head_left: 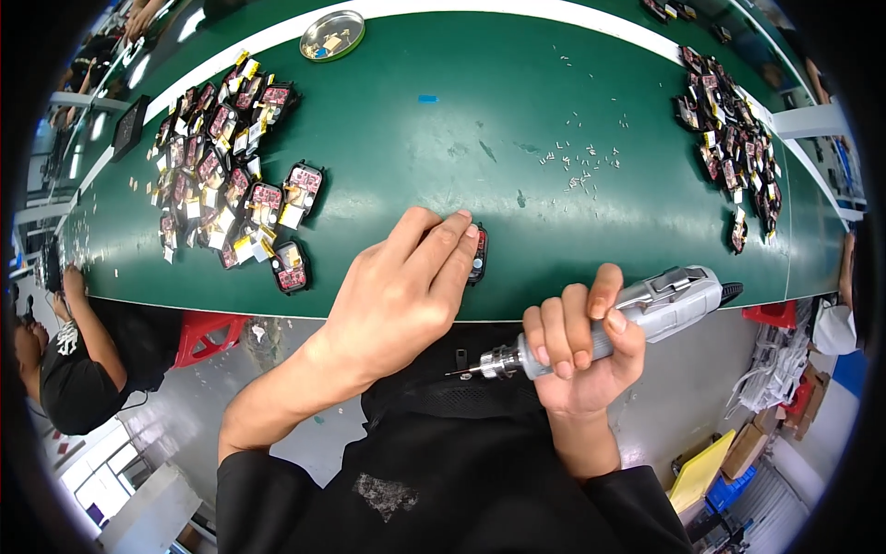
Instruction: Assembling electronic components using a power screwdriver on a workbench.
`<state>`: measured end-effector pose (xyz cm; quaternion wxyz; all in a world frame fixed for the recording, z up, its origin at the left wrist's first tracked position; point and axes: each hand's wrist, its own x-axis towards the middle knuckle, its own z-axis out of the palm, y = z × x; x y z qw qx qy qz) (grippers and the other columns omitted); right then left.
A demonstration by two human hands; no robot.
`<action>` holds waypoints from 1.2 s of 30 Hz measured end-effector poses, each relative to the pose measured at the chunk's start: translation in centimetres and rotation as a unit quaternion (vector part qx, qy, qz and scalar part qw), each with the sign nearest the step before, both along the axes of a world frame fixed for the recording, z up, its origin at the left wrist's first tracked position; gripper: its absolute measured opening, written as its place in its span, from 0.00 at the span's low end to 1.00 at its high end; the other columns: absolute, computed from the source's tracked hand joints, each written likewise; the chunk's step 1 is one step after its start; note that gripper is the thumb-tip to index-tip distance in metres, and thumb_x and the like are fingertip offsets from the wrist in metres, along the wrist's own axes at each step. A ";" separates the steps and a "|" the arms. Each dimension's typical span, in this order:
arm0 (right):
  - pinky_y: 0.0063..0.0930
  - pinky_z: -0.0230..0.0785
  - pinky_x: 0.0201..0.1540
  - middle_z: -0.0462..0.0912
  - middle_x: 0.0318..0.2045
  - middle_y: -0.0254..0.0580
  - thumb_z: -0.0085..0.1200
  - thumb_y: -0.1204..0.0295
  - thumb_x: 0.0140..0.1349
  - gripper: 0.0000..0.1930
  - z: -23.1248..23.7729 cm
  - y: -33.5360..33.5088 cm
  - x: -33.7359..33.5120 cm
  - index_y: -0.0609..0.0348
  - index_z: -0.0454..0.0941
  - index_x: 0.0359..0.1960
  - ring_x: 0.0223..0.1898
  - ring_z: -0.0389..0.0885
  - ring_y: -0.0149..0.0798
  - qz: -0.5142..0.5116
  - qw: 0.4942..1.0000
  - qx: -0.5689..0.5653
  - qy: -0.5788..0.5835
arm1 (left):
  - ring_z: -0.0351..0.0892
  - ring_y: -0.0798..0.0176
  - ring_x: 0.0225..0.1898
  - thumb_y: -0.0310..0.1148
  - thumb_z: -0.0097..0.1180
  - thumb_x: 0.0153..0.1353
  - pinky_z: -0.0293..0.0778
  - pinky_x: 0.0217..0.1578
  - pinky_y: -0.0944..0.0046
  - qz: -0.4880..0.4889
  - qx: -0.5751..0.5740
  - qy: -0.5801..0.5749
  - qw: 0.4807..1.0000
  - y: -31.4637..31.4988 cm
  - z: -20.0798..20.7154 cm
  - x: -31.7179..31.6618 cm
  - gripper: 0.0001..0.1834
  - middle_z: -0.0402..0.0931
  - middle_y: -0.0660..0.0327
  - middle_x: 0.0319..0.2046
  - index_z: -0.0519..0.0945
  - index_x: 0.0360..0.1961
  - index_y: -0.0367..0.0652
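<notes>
Near the front edge of the green table, a small black housing with a red circuit board (478, 254) lies partly hidden under my left hand (406, 282). My left fingers are drawn together and bent over its left side; the thumb is out of sight. In my right hand (591, 346) is a grey electric screwdriver (669, 300), held just off the table's front edge. Its silver chuck and thin bit point left, below my left hand. My right fingers wrap round its front part.
A heap of similar black housings (210, 166), with red boards and white and yellow tabs, covers the left. Another heap (729, 138) lies far right. Tiny screws (581, 166) are scattered right of centre. A round metal dish (332, 37) holds small parts. A person (88, 360) sits at left.
</notes>
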<state>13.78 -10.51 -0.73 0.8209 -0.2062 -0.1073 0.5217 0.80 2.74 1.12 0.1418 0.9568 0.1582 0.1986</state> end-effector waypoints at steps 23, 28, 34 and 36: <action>0.26 0.61 0.22 0.65 0.14 0.33 0.44 0.65 0.64 0.08 3.5 -0.2 3.9 0.56 0.64 0.36 0.13 0.63 0.30 0.017 0.986 0.024 -0.167 | 0.76 0.51 0.41 0.21 0.60 0.40 0.78 0.32 0.63 -0.088 0.021 0.004 0.996 -2.1 -0.5 0.0 0.20 0.75 0.45 0.45 0.77 0.38 0.25; 0.23 0.59 0.24 0.63 0.12 0.29 0.43 0.66 0.64 0.07 4.8 1.5 5.4 0.55 0.63 0.33 0.12 0.62 0.25 -0.029 0.971 0.025 -0.237 | 0.75 0.49 0.44 0.23 0.60 0.38 0.77 0.37 0.60 -0.104 -0.010 0.042 0.994 -2.2 -0.4 0.0 0.24 0.73 0.44 0.48 0.76 0.41 0.23; 0.21 0.56 0.23 0.62 0.12 0.27 0.43 0.65 0.62 0.07 3.8 3.1 5.4 0.54 0.64 0.32 0.12 0.61 0.23 -0.036 0.961 0.002 -0.273 | 0.75 0.49 0.43 0.22 0.59 0.38 0.77 0.38 0.60 -0.102 0.001 0.043 0.994 -2.4 -0.6 -0.1 0.24 0.73 0.44 0.47 0.76 0.41 0.23; 0.21 0.56 0.23 0.62 0.12 0.27 0.43 0.65 0.62 0.07 3.6 3.2 5.4 0.54 0.64 0.32 0.12 0.61 0.23 -0.035 0.961 -0.006 -0.274 | 0.75 0.49 0.43 0.22 0.59 0.38 0.77 0.37 0.60 -0.098 -0.003 0.035 0.995 -2.5 -0.9 -0.1 0.24 0.73 0.44 0.47 0.76 0.41 0.22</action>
